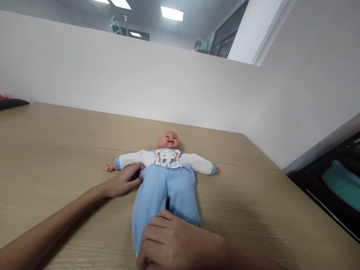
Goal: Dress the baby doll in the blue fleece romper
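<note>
A baby doll (168, 140) lies on its back on the wooden table, head away from me and arms spread to both sides. It wears light blue fleece trousers (153, 191) and a white top with an elephant-face bib (168, 158). My left hand (125, 182) rests against the doll's side at the waist, below its outstretched arm, with the fingers loosely extended. Over the lower trouser legs, my right hand (174, 242) is curled, its fingers bent round the fabric. That hand hides the doll's feet and trouser ends.
The wooden tabletop (70, 150) meets a white low wall (126, 78) at the back. Beyond the right edge, a teal cloth item (341, 183) lies in a dark space. A black and red object (12, 103) sits at the far left.
</note>
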The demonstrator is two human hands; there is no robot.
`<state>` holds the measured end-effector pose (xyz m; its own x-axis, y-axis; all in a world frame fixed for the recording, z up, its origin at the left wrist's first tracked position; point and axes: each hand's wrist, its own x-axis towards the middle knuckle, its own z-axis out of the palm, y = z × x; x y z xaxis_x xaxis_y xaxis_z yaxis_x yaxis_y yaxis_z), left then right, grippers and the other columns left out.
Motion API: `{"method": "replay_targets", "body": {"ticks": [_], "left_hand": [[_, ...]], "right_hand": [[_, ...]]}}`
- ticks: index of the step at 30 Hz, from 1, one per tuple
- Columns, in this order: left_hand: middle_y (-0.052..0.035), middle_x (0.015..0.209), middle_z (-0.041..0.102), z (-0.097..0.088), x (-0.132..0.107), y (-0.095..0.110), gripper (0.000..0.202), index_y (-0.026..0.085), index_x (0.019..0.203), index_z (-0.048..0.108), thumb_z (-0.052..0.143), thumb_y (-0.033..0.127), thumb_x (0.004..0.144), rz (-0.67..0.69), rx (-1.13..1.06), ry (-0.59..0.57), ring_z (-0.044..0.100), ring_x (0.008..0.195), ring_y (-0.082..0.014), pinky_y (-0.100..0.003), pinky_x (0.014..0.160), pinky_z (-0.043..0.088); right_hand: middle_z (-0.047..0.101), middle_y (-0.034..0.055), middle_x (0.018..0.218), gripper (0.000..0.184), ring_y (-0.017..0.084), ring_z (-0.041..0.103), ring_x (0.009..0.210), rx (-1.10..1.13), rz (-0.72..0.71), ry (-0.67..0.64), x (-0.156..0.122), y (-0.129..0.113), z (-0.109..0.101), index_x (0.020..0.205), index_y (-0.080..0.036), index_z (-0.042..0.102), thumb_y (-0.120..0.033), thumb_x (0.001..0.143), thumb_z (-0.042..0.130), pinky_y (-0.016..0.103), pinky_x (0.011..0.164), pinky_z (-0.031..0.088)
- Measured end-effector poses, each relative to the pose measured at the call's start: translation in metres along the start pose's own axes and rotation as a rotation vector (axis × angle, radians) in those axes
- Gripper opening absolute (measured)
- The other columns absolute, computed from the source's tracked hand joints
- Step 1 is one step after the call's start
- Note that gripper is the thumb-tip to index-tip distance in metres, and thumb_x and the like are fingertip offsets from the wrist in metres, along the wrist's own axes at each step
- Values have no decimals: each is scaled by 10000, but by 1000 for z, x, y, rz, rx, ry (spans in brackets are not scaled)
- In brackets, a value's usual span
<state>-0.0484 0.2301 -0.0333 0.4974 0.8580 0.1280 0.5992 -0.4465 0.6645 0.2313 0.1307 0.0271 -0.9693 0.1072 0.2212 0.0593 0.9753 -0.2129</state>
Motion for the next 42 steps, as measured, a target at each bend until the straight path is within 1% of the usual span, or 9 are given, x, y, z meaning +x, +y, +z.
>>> {"method": "replay_targets", "body": {"ticks": [6, 10, 14, 20, 23, 27, 33, 38, 42], "left_hand": [[-51, 1017, 608, 2, 4, -5, 197, 213, 1012, 533, 438, 380, 969, 13, -8, 43, 572, 963, -263, -395, 918, 489], [-47, 1006, 591, 3, 4, -6, 196, 217, 1011, 523, 428, 387, 986, 15, -12, 45, 555, 950, -256, -389, 908, 482], [-39, 997, 585, 3, 3, -7, 155, 217, 1017, 520, 438, 344, 981, 24, -28, 45, 553, 939, -248, -381, 906, 477], [-34, 981, 593, 3, 2, -6, 137, 213, 1038, 528, 454, 294, 958, 20, -37, 77, 546, 918, -244, -366, 875, 453], [-27, 958, 601, 3, 2, -4, 132, 219, 1007, 536, 461, 325, 984, 17, -35, 74, 544, 892, -239, -352, 844, 444], [-24, 952, 627, 4, 3, -3, 160, 227, 1000, 557, 462, 355, 1013, 9, -17, 82, 567, 890, -242, -348, 830, 445], [-7, 892, 668, 6, 4, -7, 197, 247, 960, 527, 409, 390, 1026, -138, 78, 343, 626, 800, -237, -352, 767, 442], [-14, 878, 705, 2, 0, -4, 224, 246, 984, 543, 375, 388, 1026, -171, 248, 384, 647, 763, -249, -383, 769, 447], [-88, 1031, 714, -5, -4, -1, 268, 226, 1080, 580, 440, 447, 1022, -67, 417, 543, 645, 990, -332, -489, 932, 460]], "right_hand": [[653, -34, 1005, 116, 139, 529, 895, 11, -38, 124, -27, 10, 21, 1075, -224, 586, -294, 1125, 508, 286, 907, 382], [666, -23, 1017, 168, 156, 527, 884, -16, -43, 136, -30, 12, 37, 1053, -218, 596, -347, 1119, 511, 319, 884, 384], [691, -22, 1007, 173, 155, 567, 918, 115, -4, 160, -28, 9, 33, 1056, -238, 610, -373, 1113, 519, 321, 915, 402], [693, -19, 898, 90, 137, 644, 876, 456, 179, 504, -26, 10, -6, 979, -230, 618, -273, 991, 696, 295, 897, 484], [663, -3, 920, 92, 154, 617, 876, 361, 341, 695, -38, 30, -12, 1012, -233, 607, -151, 982, 637, 301, 844, 497], [628, 9, 937, 114, 186, 599, 885, 77, 547, 818, -71, 74, 7, 1055, -241, 595, -140, 1002, 584, 335, 828, 486], [680, 102, 1209, 262, 295, 617, 1145, -379, 729, 785, -114, 127, 27, 1267, -235, 578, -203, 1007, 571, 508, 1057, 441], [619, 146, 1393, 476, 331, 556, 1297, -452, 845, 675, -126, 142, 27, 1486, -220, 483, -308, 1025, 562, 535, 1126, 431], [593, 154, 1455, 545, 349, 532, 1340, -425, 912, 593, -136, 151, 34, 1536, -236, 450, -407, 1031, 567, 556, 1153, 420]]}}
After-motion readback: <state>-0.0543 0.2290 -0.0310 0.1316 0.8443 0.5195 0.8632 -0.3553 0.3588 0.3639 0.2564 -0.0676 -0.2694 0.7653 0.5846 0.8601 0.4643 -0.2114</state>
